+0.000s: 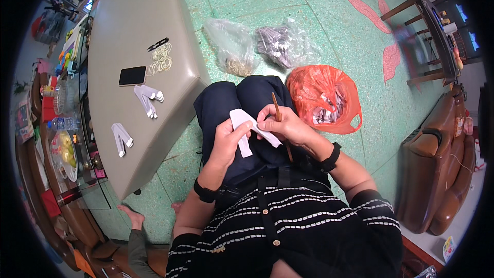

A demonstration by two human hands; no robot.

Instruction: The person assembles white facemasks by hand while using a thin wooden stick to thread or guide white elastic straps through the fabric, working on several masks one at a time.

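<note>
Above my lap, my left hand [224, 143] pinches a white V-shaped fabric piece [239, 118] between thumb and fingers. My right hand [289, 127] is closed at the other side of the same piece, and a thin brown wooden stick [276, 104] runs through its grip, pointing up. The two arms of the fabric hang apart; the fingers hide part of the fold. On the beige bench to the left lie similar finished-looking white pieces [146, 98] and another white piece [122, 138].
The padded bench [139, 25] also carries a phone [132, 75], black thread snips [158, 45] and pale elastic loops [160, 58]. On the green floor stand a clear bag [229, 38], a clear bag of grey-white pieces [278, 44] and a red bag [314, 85]. Another person's foot [135, 217] shows lower left.
</note>
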